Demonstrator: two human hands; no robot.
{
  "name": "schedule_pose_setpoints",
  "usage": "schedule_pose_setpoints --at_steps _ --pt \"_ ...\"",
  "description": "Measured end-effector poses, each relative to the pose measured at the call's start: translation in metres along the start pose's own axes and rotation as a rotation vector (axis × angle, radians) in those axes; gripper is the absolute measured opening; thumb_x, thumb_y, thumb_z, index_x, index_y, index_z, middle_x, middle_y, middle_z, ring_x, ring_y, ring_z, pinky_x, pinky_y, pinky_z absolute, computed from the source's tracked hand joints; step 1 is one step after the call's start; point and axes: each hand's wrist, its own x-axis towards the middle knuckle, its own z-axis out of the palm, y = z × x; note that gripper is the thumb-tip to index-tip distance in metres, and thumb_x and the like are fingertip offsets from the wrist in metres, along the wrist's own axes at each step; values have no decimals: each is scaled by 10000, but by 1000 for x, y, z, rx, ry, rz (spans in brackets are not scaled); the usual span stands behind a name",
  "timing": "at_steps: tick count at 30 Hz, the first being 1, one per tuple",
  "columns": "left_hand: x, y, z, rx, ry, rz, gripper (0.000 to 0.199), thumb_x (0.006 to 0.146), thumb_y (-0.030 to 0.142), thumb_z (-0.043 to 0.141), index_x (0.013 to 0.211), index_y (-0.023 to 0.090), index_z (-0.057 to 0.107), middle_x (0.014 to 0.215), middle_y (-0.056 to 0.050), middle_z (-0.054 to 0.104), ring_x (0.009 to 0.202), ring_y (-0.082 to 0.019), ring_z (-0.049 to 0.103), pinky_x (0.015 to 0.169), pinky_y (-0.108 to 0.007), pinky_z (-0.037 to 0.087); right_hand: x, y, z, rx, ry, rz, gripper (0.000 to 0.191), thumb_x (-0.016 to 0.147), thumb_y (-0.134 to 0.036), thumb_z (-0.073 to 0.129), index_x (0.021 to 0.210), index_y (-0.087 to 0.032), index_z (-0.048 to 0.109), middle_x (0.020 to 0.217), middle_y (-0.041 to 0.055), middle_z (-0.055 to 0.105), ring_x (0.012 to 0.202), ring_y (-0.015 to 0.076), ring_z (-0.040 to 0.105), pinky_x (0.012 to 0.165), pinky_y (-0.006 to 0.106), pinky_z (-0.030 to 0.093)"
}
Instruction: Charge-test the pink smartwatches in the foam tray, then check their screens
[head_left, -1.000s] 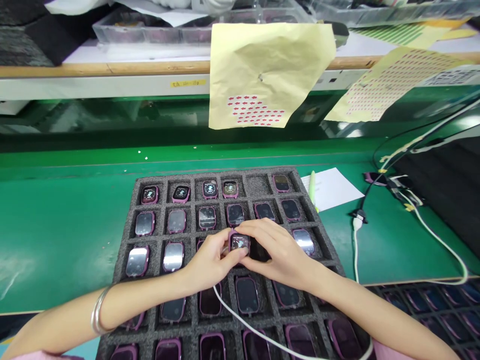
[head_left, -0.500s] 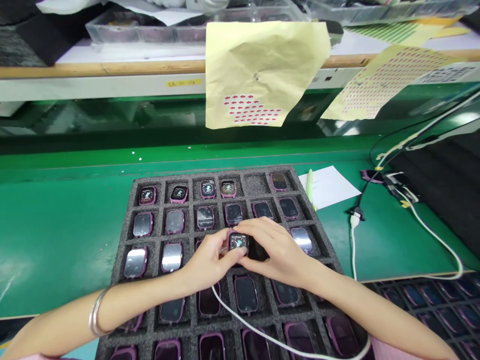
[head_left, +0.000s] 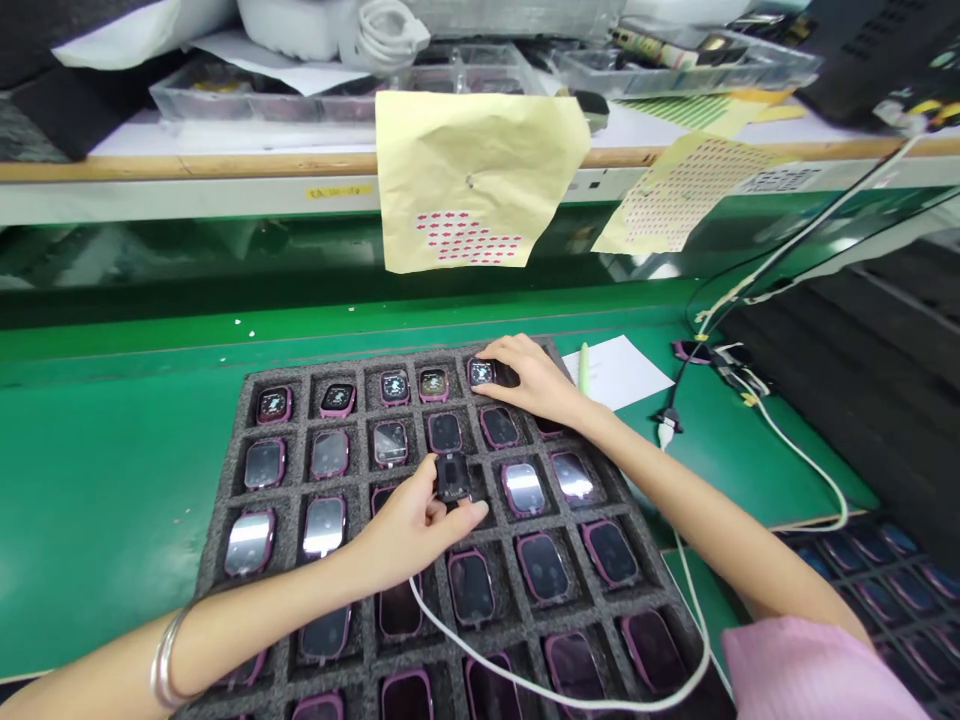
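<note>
In my left hand [head_left: 420, 515] is a small black charging dock [head_left: 451, 478], and a white cable [head_left: 517, 668] trails from below that hand across the tray. My right hand [head_left: 529, 378] grips a smartwatch [head_left: 481, 374] by its edges, at a compartment in the back row of the grey foam tray [head_left: 259, 388]. The screen of this watch is lit. Left of it in that row, several purple-framed smartwatches [head_left: 394, 387] also show lit faces. Dark-screened watches [head_left: 472, 587] lie in the rows nearer me.
A white sheet [head_left: 626, 375] with a green pen [head_left: 583, 368] lies behind the tray's right side. Cables and a connector [head_left: 667, 428] run along the right. Yellow papers [head_left: 480, 170] hang from the shelf edge [head_left: 225, 166]. Another tray of watches [head_left: 892, 580] sits lower right.
The smartwatch has come off the dock and moved with my right hand to the back row's compartment. My left hand stays over the tray's middle with the dock. The camera view has shifted.
</note>
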Motion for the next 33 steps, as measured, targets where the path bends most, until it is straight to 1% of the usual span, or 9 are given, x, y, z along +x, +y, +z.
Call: schedule_pose_setpoints --at_steps 3,7,11,14,17,19,22,27,33 --pt "-4 1 3 -22 29 -8 435 848 387 625 1214 196 490 888 -14 608 867 -184 584 806 -314 490 -3 10 -16 -46 -102 -19 360 864 -313 655 1169 -129 602 1145 152 619 1073 319 552 916 459 447" --pt "-8 3 13 -77 4 -44 369 840 343 639 1157 187 530 925 -24 618 908 -186 580 832 -310 469 -8 27 -37 -208 -326 65 291 838 -280 656 1093 -141 645 1053 132 648 970 315 604 814 409 477" --pt "-3 5 19 -131 -28 -82 318 779 335 708 1001 155 567 887 -25 625 836 -165 584 797 -295 456 -10 37 -38 -243 -301 104 315 798 -310 695 1064 -145 649 1029 124 638 926 315 609 740 377 466" --pt "0 5 14 -138 -45 -71 354 722 346 763 949 145 580 872 -37 642 813 -164 586 754 -284 449 -17 16 -38 -242 -139 128 300 806 -342 697 1014 -131 650 968 126 637 885 312 599 738 392 445" --pt "0 4 9 -137 -57 -41 397 713 374 773 974 143 583 873 -43 646 795 -163 582 716 -273 446 -35 -33 -36 -27 77 53 342 785 -382 739 1016 -152 635 944 93 634 858 267 594 737 365 455" --pt "-1 3 7 -140 -54 -5 435 715 394 770 1016 144 580 915 -48 645 798 -164 579 719 -276 454 -51 -68 -28 106 -10 -71 393 790 -361 745 1098 -156 614 968 83 632 880 250 588 762 362 462" --pt "-3 0 11 -107 -27 27 429 754 380 740 1076 153 571 984 -53 636 939 -208 579 819 -309 463 -69 -103 -9 81 -117 -157 337 818 -299 713 1089 -123 621 975 109 619 871 249 578 759 383 477" --pt "-5 -6 19 -28 64 118 299 865 278 613 1132 159 553 1046 -60 631 1124 -245 524 963 -352 418 -72 -110 7 -24 -119 -189 299 836 -232 685 1092 -92 618 1053 158 611 962 286 578 791 414 503" --pt "-4 -5 19 -37 83 134 197 870 250 599 1024 128 592 985 -63 666 958 -213 584 874 -317 452 -69 -103 12 13 -113 -226 286 884 -267 641 1121 -114 593 1055 141 658 959 278 612 811 422 513"
